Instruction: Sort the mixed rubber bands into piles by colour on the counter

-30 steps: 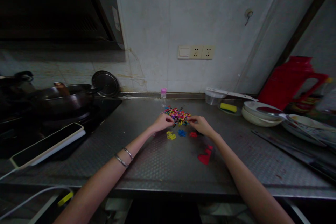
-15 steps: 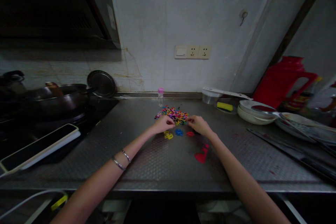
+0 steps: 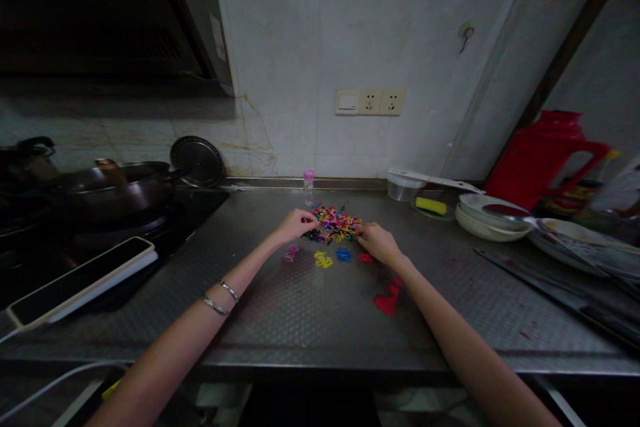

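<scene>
A heap of small multicoloured elastic bands (image 3: 336, 221) lies on the metal counter (image 3: 300, 320). My left hand (image 3: 296, 225) is at the heap's left edge, thumb and fingers pinched together; whatever may be between the tips is too small to make out. At the right edge, my right hand (image 3: 377, 241) has its fingers curled together against the bands, and their tips are partly hidden. Nearer me lie separate little clusters: pink bands (image 3: 291, 253), yellow bands (image 3: 323, 259), blue bands (image 3: 343, 254) and red bands (image 3: 365, 258).
A clear bottle with a pink cap (image 3: 309, 185) stands behind the heap. A red cut-out piece (image 3: 387, 300) lies beside my right forearm. Bowls (image 3: 493, 217), a yellow sponge (image 3: 431, 206) and a red thermos (image 3: 543, 157) are at right; a phone (image 3: 80, 283) and pan (image 3: 115, 190) at left.
My left hand has moved left and slightly away from me, uncovering the pink cluster and more of the heap. My right hand stays at the heap's right edge. The view has shifted slightly.
</scene>
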Motion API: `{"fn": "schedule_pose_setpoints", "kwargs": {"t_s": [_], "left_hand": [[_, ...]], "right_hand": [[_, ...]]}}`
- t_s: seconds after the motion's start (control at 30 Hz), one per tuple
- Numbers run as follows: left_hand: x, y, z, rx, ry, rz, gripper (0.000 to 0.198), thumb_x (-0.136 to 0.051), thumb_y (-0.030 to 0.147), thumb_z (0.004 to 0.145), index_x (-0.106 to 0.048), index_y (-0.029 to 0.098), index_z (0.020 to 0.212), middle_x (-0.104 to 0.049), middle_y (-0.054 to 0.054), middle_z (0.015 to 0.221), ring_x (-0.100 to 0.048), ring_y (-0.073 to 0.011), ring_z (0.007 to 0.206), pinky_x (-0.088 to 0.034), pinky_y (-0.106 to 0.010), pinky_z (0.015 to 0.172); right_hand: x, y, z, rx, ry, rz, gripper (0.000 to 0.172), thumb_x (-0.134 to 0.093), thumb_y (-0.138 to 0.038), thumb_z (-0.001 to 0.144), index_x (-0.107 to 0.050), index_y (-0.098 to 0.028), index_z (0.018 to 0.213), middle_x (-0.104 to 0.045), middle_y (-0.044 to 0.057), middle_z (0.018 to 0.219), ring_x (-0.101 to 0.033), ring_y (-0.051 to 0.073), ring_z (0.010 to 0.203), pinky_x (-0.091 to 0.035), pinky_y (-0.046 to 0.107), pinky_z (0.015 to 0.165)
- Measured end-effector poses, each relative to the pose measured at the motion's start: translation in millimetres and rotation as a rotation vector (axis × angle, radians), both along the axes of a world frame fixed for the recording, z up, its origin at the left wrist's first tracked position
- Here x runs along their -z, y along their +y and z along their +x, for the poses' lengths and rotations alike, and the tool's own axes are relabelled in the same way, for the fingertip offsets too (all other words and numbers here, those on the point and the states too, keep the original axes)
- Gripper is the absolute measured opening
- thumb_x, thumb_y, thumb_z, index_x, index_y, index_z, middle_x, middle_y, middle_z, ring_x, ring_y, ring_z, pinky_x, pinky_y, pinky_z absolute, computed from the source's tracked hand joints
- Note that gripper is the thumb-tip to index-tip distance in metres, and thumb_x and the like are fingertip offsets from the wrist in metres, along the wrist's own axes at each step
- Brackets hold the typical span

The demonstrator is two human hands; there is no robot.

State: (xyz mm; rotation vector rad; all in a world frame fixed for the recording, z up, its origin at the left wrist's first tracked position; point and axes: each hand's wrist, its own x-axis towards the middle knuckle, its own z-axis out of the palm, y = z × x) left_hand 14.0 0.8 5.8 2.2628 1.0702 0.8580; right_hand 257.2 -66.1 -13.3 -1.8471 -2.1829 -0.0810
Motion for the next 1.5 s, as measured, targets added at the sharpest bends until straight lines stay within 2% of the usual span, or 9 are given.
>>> {"fn": "schedule_pose_setpoints", "kwargs": {"t_s": [0.2,0.37,0.53,0.77,1.0,1.2,1.37,1.5], "left_hand": [[1.5,9.7,-9.0,-0.010,0.005,-0.033,0.027,-0.055,0.030,0.071,-0.070,0.010,0.079,-0.068,-0.006,0.073,-0.057,-0.0138,0.064,-0.042,-0.023,0.062],[1.6,17.0,-14.5,-0.028,0.015,-0.031,0.023,-0.055,0.027,0.070,-0.070,0.012,0.077,-0.068,-0.005,0.072,-0.057,-0.0129,0.063,-0.041,-0.022,0.060],[3.1,23.4,-15.9,-0.034,0.008,-0.028,0.023,-0.054,0.026,0.070,-0.070,0.012,0.077,-0.068,-0.005,0.072,-0.056,-0.0125,0.062,-0.041,-0.022,0.059],[5.9,31.7,-14.4,-0.054,0.035,-0.029,0.026,-0.053,0.028,0.069,-0.071,0.011,0.079,-0.068,-0.005,0.071,-0.056,-0.0131,0.063,-0.041,-0.022,0.059],[8.5,35.3,-15.4,-0.070,0.043,-0.049,0.027,-0.054,0.029,0.070,-0.071,0.010,0.079,-0.068,-0.006,0.071,-0.055,-0.0129,0.061,-0.041,-0.022,0.058],[11.1,33.9,-21.4,-0.012,0.065,-0.071,0.026,-0.057,0.029,0.069,-0.070,0.011,0.081,-0.068,-0.006,0.073,-0.055,-0.0126,0.063,-0.040,-0.022,0.059],[11.5,29.3,-27.8,0.030,0.203,0.010,0.023,-0.059,0.022,0.066,-0.071,0.014,0.084,-0.068,-0.004,0.076,-0.055,-0.0124,0.066,-0.040,-0.021,0.063],[14.5,25.2,-30.2,0.065,0.282,0.070,0.027,-0.059,0.019,0.066,-0.070,0.017,0.091,-0.067,-0.003,0.083,-0.055,-0.0128,0.072,-0.040,-0.021,0.067]], "right_hand": [[-6.5,5.1,5.0,0.009,-0.001,0.001,0.023,-0.048,-0.023,0.078,-0.066,-0.021,0.091,-0.065,0.007,0.099,-0.056,0.019,0.096,-0.041,0.023,0.071],[-11.5,15.2,11.7,0.012,0.094,-0.007,0.024,-0.047,-0.024,0.077,-0.068,-0.023,0.088,-0.069,0.005,0.087,-0.062,0.017,0.082,-0.041,0.021,0.064],[-12.7,30.2,13.0,-0.111,0.255,0.033,0.022,-0.050,-0.022,0.074,-0.070,-0.019,0.082,-0.070,0.005,0.079,-0.063,0.016,0.073,-0.043,0.020,0.065],[-10.5,47.5,2.3,-0.258,0.398,0.073,0.020,-0.053,-0.020,0.071,-0.071,-0.016,0.079,-0.070,0.005,0.076,-0.062,0.016,0.070,-0.045,0.021,0.064],[-14.8,33.8,-30.1,-0.402,0.458,-0.001,0.019,-0.053,-0.019,0.071,-0.070,-0.015,0.076,-0.069,0.003,0.073,-0.061,0.013,0.067,-0.044,0.021,0.064],[-16.5,15.3,-54.1,-0.517,0.511,-0.108,0.019,-0.052,-0.019,0.071,-0.070,-0.016,0.078,-0.069,0.002,0.074,-0.060,0.013,0.068,-0.044,0.021,0.063],[-13.8,6.3,-62.8,-0.605,0.480,-0.196,0.017,-0.054,-0.018,0.070,-0.070,-0.014,0.077,-0.068,0.002,0.071,-0.059,0.012,0.064,-0.042,0.019,0.060],[-10.1,5.9,-60.1,-0.620,0.444,-0.271,0.016,-0.055,-0.018,0.069,-0.069,-0.014,0.075,-0.066,0.001,0.065,-0.056,0.011,0.058,-0.040,0.018,0.055]]}}
